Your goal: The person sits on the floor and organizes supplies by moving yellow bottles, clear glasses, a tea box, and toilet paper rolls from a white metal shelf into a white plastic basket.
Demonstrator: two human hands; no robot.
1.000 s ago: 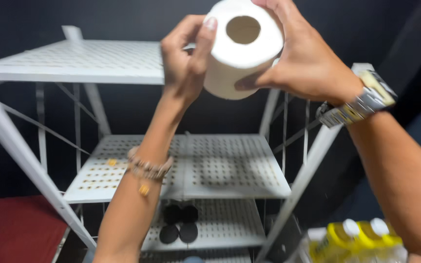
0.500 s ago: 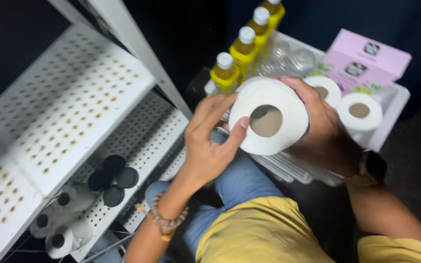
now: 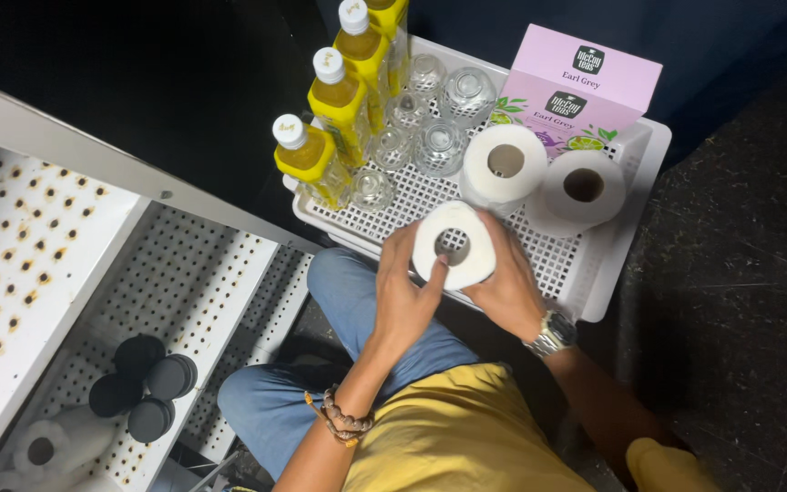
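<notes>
Both my hands hold one white toilet paper roll (image 3: 454, 244), its core hole facing up, at the near edge of a white perforated basket (image 3: 560, 262). My left hand (image 3: 403, 292) grips its left side, thumb on the top. My right hand (image 3: 505, 287), with a metal watch on the wrist, wraps its right side. Two more toilet paper rolls (image 3: 504, 164) (image 3: 583, 187) lie in the basket just beyond.
The basket also holds yellow bottles (image 3: 309, 158), several clear glasses (image 3: 439, 146) and a pink box (image 3: 576, 91). A white perforated metal shelf rack (image 3: 66, 264) stands at left, with black lids (image 3: 152, 383) and a paper roll (image 3: 52, 444) on its lower shelf. Dark floor lies at right.
My hands brought the roll down from in front of the rack to the near edge of the basket. My view swung from the shelves down onto the basket.
</notes>
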